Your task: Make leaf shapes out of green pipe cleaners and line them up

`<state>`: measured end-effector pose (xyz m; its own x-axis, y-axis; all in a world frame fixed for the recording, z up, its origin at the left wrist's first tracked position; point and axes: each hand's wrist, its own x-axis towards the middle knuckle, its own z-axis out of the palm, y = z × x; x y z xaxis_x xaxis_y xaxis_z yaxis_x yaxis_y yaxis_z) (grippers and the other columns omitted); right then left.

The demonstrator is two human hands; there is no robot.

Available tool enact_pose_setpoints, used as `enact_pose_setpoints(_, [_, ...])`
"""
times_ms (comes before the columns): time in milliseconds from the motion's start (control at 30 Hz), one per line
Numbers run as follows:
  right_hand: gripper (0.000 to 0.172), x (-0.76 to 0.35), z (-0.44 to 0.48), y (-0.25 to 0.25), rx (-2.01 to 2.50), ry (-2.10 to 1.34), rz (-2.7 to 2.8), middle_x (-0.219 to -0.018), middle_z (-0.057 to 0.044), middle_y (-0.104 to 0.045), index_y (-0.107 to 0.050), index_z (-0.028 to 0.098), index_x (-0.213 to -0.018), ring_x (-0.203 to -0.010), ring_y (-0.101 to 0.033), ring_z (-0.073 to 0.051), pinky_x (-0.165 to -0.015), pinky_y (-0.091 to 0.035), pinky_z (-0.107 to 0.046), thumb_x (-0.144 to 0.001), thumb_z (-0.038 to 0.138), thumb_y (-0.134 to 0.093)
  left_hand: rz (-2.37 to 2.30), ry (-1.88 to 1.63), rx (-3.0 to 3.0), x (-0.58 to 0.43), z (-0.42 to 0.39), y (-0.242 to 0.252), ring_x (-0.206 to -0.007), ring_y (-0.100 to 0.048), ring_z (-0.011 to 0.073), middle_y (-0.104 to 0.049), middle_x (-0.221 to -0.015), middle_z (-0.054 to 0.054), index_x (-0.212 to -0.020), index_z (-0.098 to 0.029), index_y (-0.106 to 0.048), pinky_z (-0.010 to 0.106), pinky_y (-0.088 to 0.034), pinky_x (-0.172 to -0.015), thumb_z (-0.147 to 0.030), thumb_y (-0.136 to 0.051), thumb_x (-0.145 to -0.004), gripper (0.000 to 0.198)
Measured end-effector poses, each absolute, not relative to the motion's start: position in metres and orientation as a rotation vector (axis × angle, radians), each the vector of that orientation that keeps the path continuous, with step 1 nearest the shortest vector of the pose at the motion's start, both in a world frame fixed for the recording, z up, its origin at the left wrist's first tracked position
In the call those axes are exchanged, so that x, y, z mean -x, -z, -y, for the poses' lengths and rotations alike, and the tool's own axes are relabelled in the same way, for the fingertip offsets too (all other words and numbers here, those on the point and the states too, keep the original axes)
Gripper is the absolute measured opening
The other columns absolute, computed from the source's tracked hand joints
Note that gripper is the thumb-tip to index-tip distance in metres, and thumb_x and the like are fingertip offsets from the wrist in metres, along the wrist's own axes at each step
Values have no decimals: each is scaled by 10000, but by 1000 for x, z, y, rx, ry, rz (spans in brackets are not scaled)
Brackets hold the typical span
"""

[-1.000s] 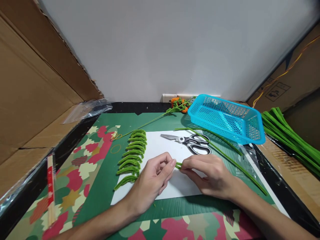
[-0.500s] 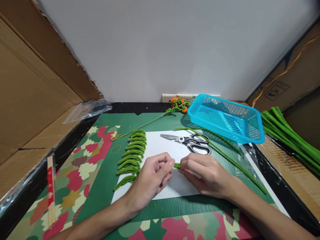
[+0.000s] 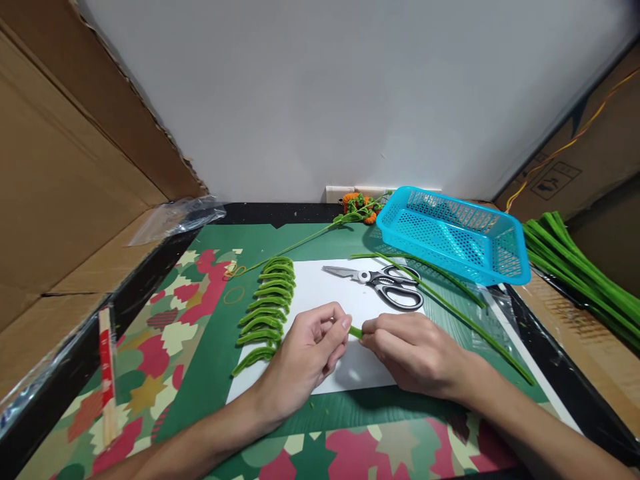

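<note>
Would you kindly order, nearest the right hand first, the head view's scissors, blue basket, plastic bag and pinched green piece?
1. Green piece: pinched by the right hand.
2. Scissors: beyond it, on white paper.
3. Blue basket: farther back, right.
4. Plastic bag: far back, left.

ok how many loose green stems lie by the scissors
2: the farther stem lies in front of the blue basket; the nearer stem slants past the scissors toward lower right. The right hand may hide more.
</note>
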<state>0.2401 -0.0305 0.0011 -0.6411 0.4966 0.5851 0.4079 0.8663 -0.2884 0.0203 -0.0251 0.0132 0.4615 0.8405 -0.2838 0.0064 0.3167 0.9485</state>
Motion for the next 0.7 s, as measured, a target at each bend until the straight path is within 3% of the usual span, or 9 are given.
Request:
enact_pose_setpoints(233, [161, -241, 27, 3, 706, -148, 2262, -852, -66, -722, -628, 183, -1028, -687, -659, -155, -608, -479, -247, -1046, 87, -499, -962, -688, -1145, -19, 26, -14, -390, -286, 49, -431, -530, -104, -806, -222, -522, 119, -215, -352, -524, -603, -1027, 383])
enact_pose_setpoints(500, [210, -242, 32, 4, 720, -186, 2269, -839, -68, -731, -615, 200, -953, -661, -652, -160, -591, -498, -253, -1032, 66, -474, -991, -710, -1238, -22, 28, -18, -414, -306, 49, -448, -557, -98, -803, -214, -522, 126, -247, -370, -459, -628, -1027, 349])
enact_pose_setpoints(700, [213, -242, 31, 2, 699, -171, 2278, -858, -73, -749, -616, 194, -956, -673, -684, -158, -590, -501, -244, -1015, 39, -483, -1004, -709, -1249, -22, 30, -16, -424, -311, 51, -440, -566, -98, -814, -216, -516, 134, -251, -380, -516, -592, -1041, 383])
